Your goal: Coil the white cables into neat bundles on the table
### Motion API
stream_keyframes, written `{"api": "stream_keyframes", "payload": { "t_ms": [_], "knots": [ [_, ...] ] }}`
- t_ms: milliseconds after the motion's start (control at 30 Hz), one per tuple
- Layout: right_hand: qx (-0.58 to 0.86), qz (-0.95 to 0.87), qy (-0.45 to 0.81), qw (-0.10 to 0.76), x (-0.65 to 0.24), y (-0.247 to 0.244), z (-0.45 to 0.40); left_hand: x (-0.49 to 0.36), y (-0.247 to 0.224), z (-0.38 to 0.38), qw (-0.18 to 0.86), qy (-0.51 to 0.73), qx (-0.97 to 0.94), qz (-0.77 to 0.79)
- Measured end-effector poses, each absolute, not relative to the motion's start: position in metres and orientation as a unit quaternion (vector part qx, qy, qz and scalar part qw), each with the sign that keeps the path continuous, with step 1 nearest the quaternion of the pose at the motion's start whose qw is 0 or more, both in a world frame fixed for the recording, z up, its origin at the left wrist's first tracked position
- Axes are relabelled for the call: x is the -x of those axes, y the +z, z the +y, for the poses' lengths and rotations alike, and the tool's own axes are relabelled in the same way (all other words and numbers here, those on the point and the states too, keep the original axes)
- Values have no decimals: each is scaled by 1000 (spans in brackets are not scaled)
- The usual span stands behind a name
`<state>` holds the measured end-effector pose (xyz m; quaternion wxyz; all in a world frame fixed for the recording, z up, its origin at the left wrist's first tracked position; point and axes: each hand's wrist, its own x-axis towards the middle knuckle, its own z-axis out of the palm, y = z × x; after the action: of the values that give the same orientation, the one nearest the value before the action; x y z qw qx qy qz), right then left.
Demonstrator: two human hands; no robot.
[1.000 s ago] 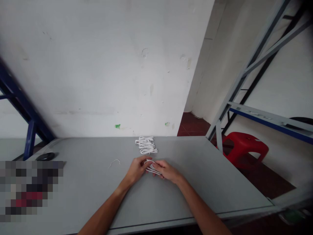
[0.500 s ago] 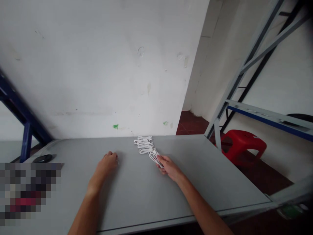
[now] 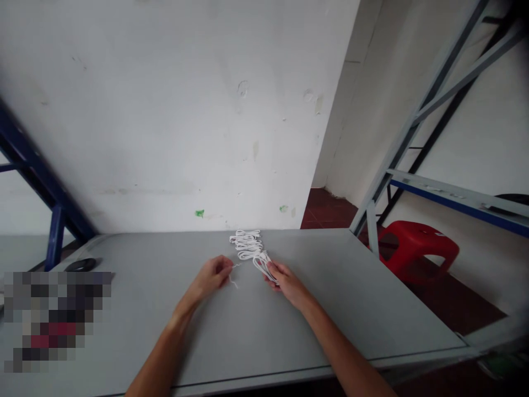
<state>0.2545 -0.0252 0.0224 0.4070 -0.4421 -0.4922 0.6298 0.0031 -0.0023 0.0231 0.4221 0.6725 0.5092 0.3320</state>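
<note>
My right hand is closed around a coiled white cable, whose upper end points away from me toward the wall. Just beyond it, several more bundled white cables lie in a row at the table's back edge. To the left, my left hand pinches a thin white string; its loose ends poke out on the right side of the fingers. A gap of bare table separates the two hands.
The grey table meets a white wall at the back. A black mouse and a pixelated patch are at the left. Metal frames rise at both sides. A red plastic stool stands beyond the right edge.
My left hand has moved right, closer to the coiled cable, bringing the white string along. My right hand keeps its hold on the coil, nearly still. The view has shifted slightly.
</note>
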Motion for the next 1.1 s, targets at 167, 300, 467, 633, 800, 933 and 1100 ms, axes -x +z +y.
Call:
{"api": "stream_keyframes", "payload": {
  "t_ms": [167, 300, 467, 633, 800, 933, 1100],
  "knots": [
    [359, -565, 622, 407, -246, 20, -30, -46, 23, -17, 618, 408, -536, 406],
    [348, -612, 597, 384, -242, 14, -29, -60, 11, -16, 674, 432, -472, 370],
    [366, -633, 575, 368, -239, 8, -26, -62, -4, -12, 708, 440, -435, 341],
    [395, -613, 566, 383, -236, 4, -26, -62, -6, -12, 719, 437, -430, 327],
    [401, -598, 559, 411, -234, 6, -27, -64, -1, -17, 712, 441, -457, 301],
    [421, -551, 569, 442, -236, 3, -21, -68, 5, -20, 671, 437, -526, 289],
    [407, -443, 634, 486, -234, 2, -18, -73, 10, -23, 595, 417, -609, 320]
  ]
}}
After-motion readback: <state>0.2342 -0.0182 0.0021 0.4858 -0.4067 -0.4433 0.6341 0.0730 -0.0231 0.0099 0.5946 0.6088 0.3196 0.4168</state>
